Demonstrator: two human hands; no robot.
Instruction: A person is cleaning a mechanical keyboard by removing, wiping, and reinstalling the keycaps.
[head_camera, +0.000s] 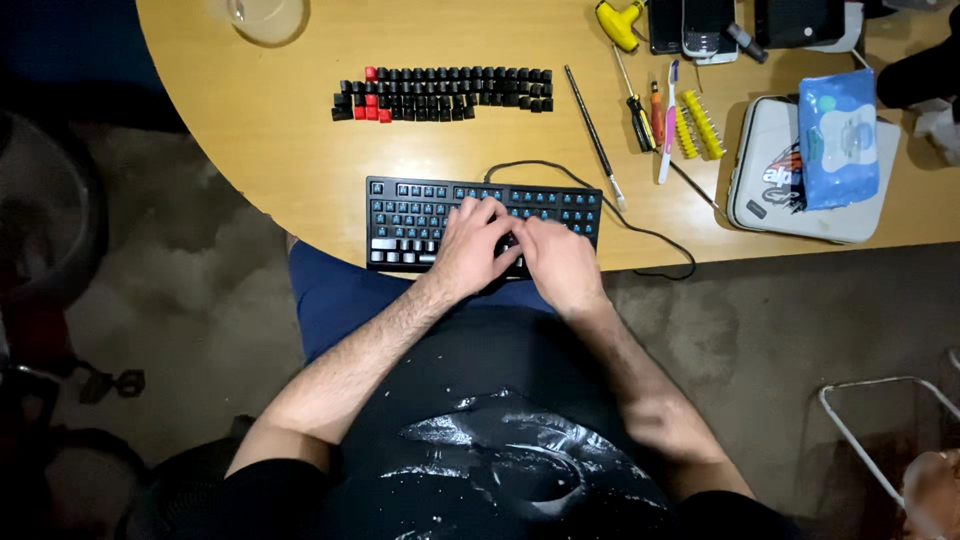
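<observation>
A black keyboard (420, 210) with most keycaps off and blue switches showing lies at the table's near edge, its cable looping right. My left hand (472, 248) and my right hand (558, 262) rest side by side on its lower middle part, fingertips meeting near the centre. The fingers hide whatever lies between them. Black and red loose keycaps (440, 93) sit in rows farther back on the table.
Wooden table (280, 130). A thin black rod (594, 135), screwdrivers (640, 120), a toothbrush (668, 120), yellow bit holders (700, 125), a white case (770, 180) under a blue wipes pack (838, 140), a clear bowl (266, 18), phones (695, 25). White wire rack (880, 420) on the floor.
</observation>
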